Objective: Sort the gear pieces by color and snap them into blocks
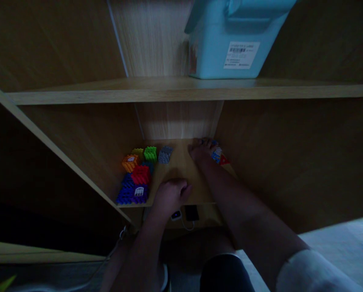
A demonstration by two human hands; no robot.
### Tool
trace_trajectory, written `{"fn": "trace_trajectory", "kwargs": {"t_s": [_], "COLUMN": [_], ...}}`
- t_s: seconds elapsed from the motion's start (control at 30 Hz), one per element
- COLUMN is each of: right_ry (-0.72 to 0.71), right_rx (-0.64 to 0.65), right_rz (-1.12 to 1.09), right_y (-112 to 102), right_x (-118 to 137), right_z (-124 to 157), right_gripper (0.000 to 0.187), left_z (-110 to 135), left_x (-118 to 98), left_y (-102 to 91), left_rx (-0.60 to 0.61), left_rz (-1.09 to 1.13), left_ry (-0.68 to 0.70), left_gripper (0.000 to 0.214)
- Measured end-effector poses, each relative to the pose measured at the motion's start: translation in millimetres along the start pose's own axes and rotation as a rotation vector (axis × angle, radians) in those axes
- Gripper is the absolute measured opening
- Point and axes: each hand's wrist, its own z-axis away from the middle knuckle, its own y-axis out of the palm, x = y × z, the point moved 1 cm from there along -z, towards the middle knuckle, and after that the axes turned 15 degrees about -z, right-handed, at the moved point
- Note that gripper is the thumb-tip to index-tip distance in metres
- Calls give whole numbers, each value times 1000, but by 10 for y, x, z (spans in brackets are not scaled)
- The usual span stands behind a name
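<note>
Pale sleeve (309, 272) nearest; blue pieces (217, 155) lie under and beside right fingers (209, 143).

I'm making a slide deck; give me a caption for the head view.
Right hand at blue pieces on a shelf, left hand curled near its front edge, colourful blocks at left.
</note>
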Motion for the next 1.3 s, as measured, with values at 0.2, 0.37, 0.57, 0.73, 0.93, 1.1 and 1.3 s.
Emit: {"fn": "trace_trajectory", "kwargs": {"t_s": [0.2,0.37,0.57,0.73,0.93,1.1,1.3], "right_ry": [45,-81,-381,-426,-585,-642,-579], "right_rx": [51,75,57,50,104,52,91], "right_rz": [9,45,8,11,18,-67,-125], "right_y": [-23,-42,-82,-123,-258,-416,-442], "right_x": [30,64,99,105,23,-182,-278], "right_z": [-86,-72,84,459,1075,1332,1295], "right_gripper": [86,78,62,55,51,46,47], "left_z": [15,-5,-14,-14,-33,-58,-80], "left_x": [1,-4,-1,14,40,63,66], "left_y": [1,8,33,55,60,65,113], "left_rx": [-14,-6,-15,-31,-115,-233,-220], "left_rz": [15,-1,0,2,40,49,-23], "left_ry": [1,-5,-11,-11,21,105,62], "left_gripper": [36,36,35,37,31,6,32]}}
